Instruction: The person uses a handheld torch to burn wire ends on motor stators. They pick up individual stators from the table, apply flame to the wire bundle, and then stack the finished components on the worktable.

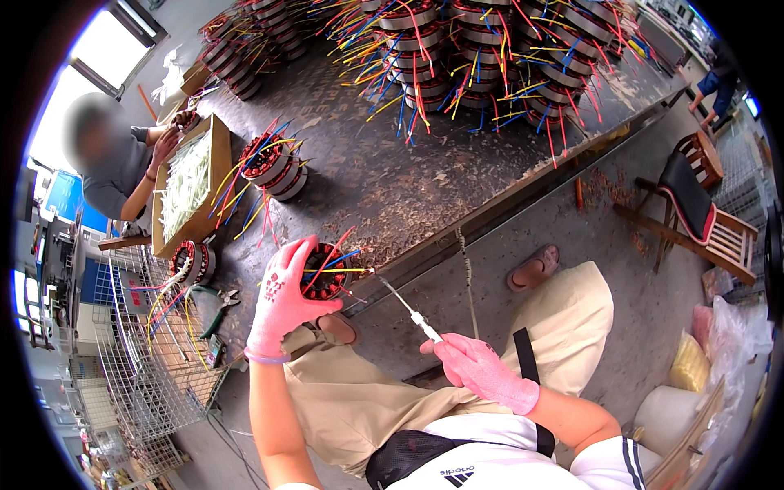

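My left hand, in a pink glove, grips a motor stator at the table's near edge. Its fingers and thumb curl around the stator's left side. Red, blue and yellow lead wires stick out of it to the right. In my right hand, also gloved in pink, is a slim metal rod tool with a white handle. The rod points up and left toward the stator, its tip close to the yellow and red wire ends; whether it touches them I cannot tell.
Tall stacks of wired stators stand on the dark table. A short stack, another stator and green-handled pliers lie at left. Beyond is a box of pale sleeves, with a co-worker beside it. A chair stands at right.
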Available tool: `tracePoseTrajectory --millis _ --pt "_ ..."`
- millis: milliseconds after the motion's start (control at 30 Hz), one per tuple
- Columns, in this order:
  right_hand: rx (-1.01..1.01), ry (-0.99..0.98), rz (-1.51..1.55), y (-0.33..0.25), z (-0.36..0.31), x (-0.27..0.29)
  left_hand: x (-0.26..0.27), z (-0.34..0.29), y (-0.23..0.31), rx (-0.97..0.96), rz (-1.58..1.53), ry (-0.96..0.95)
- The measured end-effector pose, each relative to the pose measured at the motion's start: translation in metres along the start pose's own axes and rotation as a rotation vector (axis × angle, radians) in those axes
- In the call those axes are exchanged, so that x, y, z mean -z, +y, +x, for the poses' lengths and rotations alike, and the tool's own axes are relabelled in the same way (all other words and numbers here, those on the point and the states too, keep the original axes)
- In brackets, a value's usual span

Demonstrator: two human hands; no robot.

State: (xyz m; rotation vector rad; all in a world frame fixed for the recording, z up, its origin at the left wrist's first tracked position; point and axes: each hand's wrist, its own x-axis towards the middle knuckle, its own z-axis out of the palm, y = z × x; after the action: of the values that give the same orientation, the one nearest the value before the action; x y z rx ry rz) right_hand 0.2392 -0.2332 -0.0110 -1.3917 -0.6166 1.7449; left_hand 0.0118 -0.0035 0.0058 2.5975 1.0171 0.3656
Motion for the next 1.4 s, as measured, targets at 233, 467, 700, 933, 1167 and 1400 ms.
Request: tracePoseTrajectory --millis 233,467,700,933,1167,1400 --pt "0.002 -0.006 0.011 0.0003 -0.0009 0.0002 -0.0004 -0.0011 0.0007 0.012 0.001 -0.010" --pt "0.016 -0.006 -0.041 0.0010 0.0000 0.0020 0.0001 -0.0008 0.0007 0.015 -0.015 -0.014" --pt "-0.005 -0.002 -0.049 -0.0021 -0.0003 0.0014 -0.0016 -0.0014 -0.0012 0.003 -0.008 -0.006" --pt "0.015 -0.011 -0.035 0.0012 0.0008 0.0023 -0.0018 -0.0009 -0.0003 0.003 0.002 0.002" --pt "0.020 -0.018 -0.033 0.0040 0.0012 0.0042 -0.0002 -0.0005 0.0014 0.012 -0.005 -0.010" --pt "0.019 -0.023 0.018 0.0006 0.0000 0.0014 0.0004 -0.0010 0.0009 0.021 -0.008 -0.017"
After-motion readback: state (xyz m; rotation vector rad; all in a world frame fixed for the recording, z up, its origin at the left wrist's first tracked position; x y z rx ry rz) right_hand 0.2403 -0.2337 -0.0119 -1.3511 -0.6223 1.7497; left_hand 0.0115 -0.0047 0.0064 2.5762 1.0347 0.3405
